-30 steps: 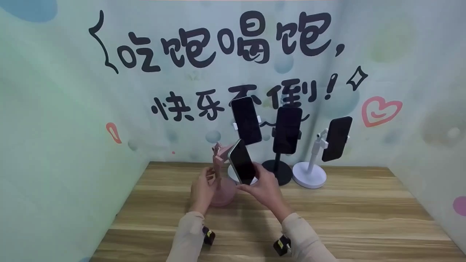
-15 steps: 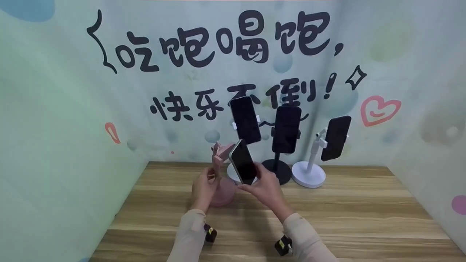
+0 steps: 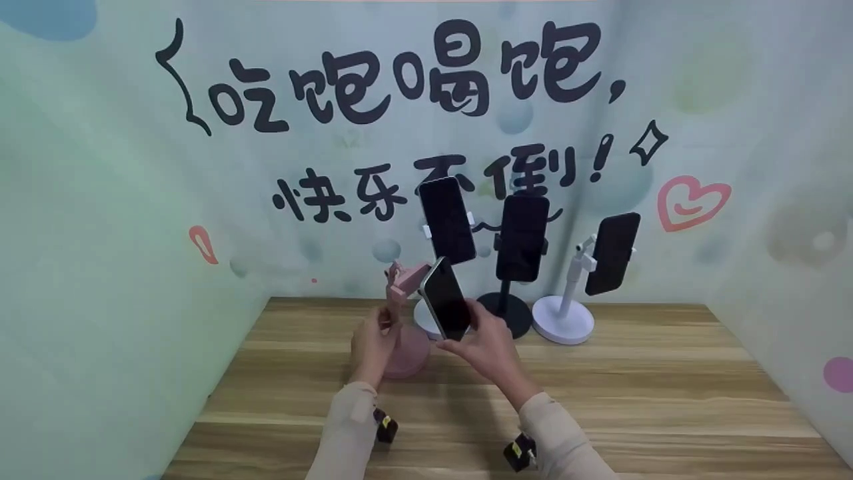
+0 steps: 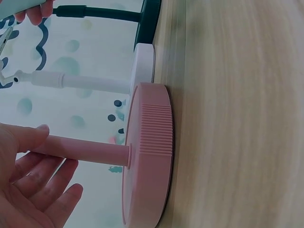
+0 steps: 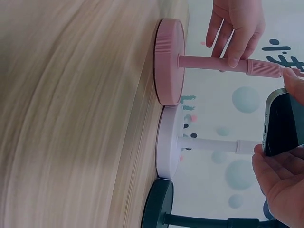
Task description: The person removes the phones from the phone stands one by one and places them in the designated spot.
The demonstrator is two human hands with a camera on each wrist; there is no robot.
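A pink phone stand [image 3: 410, 355] is upright on the table, its clamp [image 3: 409, 281] tilted toward the right. My left hand [image 3: 373, 343] pinches its pole; in the left wrist view the thumb lies along one side of the pink pole [image 4: 90, 150] and the fingers are behind it. In my right hand [image 3: 492, 343] is a smartphone [image 3: 445, 299] with a dark screen and a pale edge, gripped by its lower part between thumb and fingers. The phone leans, its upper left edge right at the pink clamp. The right wrist view shows the phone's lower end [image 5: 282, 124] close beside the stand.
Behind the hands, a white stand [image 3: 426, 319], a black stand [image 3: 503, 313] and another white stand [image 3: 563, 320] each hold a dark phone. A printed cloth backdrop [image 3: 373, 247] rises behind the wooden table [image 3: 640, 400]. Small black devices [image 3: 520, 453] sit at both wrists.
The head view has drifted slightly. My left fingers have drawn together a little at the pink pole. The phone in my right hand has barely moved and remains beside the clamp.
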